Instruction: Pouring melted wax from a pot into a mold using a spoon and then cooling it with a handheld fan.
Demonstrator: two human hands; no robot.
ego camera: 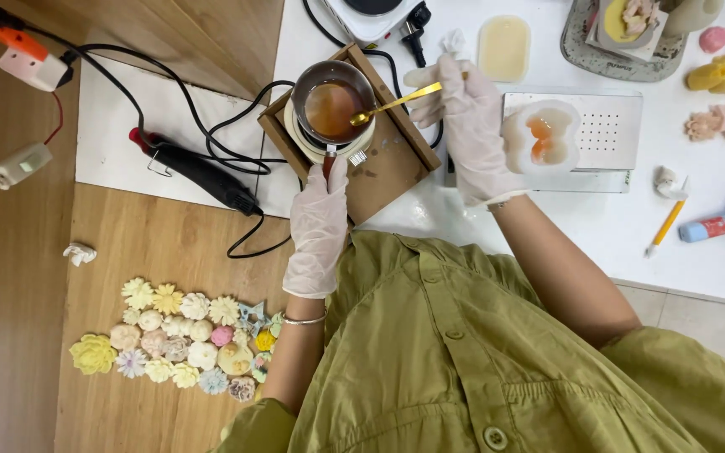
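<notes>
A small metal pot (332,101) of amber liquid sits on a white ring atop a brown cardboard box (388,164). My left hand (319,226), in a white glove, grips the pot's handle from below. My right hand (467,126), also gloved, holds a gold spoon (392,104) whose bowl rests at the pot's right rim. Just right of that hand lies a translucent silicone mould (543,138) with orange liquid in it, on a white perforated block (610,126).
A black heat tool (199,174) and cables lie left of the box. Several pastel flower shapes (182,340) are on the wooden floor. A hot plate (371,15), a cream slab (503,46), small figures (719,74), a yellow knife (667,225) surround the white surface.
</notes>
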